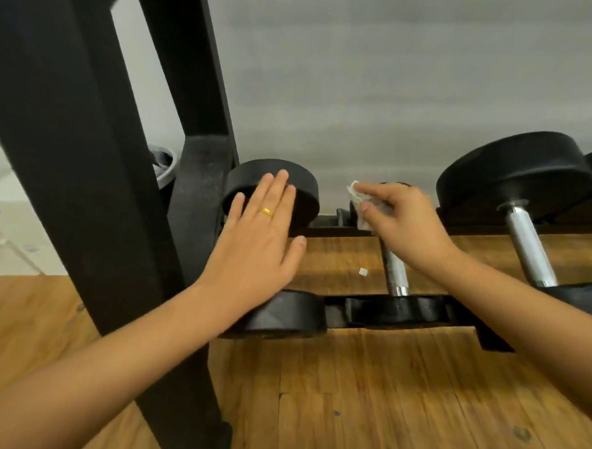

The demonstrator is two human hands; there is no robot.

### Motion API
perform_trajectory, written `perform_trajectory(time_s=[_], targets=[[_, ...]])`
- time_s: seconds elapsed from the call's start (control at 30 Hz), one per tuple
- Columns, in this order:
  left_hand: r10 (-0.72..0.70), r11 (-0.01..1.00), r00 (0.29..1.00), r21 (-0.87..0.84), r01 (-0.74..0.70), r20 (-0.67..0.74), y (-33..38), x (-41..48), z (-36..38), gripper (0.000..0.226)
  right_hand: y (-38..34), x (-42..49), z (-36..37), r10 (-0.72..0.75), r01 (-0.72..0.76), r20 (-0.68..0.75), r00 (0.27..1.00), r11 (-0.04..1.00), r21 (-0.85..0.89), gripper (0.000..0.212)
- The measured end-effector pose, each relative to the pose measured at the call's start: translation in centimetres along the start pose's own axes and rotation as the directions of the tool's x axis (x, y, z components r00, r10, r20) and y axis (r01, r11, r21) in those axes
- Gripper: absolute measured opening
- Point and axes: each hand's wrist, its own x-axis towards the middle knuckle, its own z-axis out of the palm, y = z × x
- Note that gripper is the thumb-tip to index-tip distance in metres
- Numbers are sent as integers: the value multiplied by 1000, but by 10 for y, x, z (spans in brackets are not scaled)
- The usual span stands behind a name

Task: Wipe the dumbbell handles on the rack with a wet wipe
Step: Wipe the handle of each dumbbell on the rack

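At the left end of the black steel rack [84,179], on the low tier, three black-headed dumbbells lie side by side. Each has its long axis running from the front rail to the back rail, toward the grey wall.

The middle dumbbell's chrome handle [395,270] points away from the viewer. The right hand [404,223] sits over its far end, at the back rail, pinching a crumpled white wet wipe [356,196] between thumb and fingers.

The left hand [256,236], with fingers straight and together, is held flat over the leftmost dumbbell [306,194] and hides its handle. Contact cannot be confirmed.

The larger right dumbbell's chrome handle [528,246] lies well clear of both hands.
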Motion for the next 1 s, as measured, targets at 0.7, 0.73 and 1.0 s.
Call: perform_trajectory(time_s=[0.7, 0.73, 1.0], targets=[[-202, 959, 977, -214, 184, -65, -36, 35, 37, 86, -1, 66, 98, 377, -297, -188, 907, 889, 349, 25], [-204, 959, 976, -214, 185, -73, -36, 36, 38, 86, 3, 58, 102, 386, -302, -192, 902, 884, 356, 24], [-218, 960, 973, -196, 200, -80, -34, 36, 39, 86, -1, 58, 120, 498, -337, -274, 823, 816, 470, 23]])
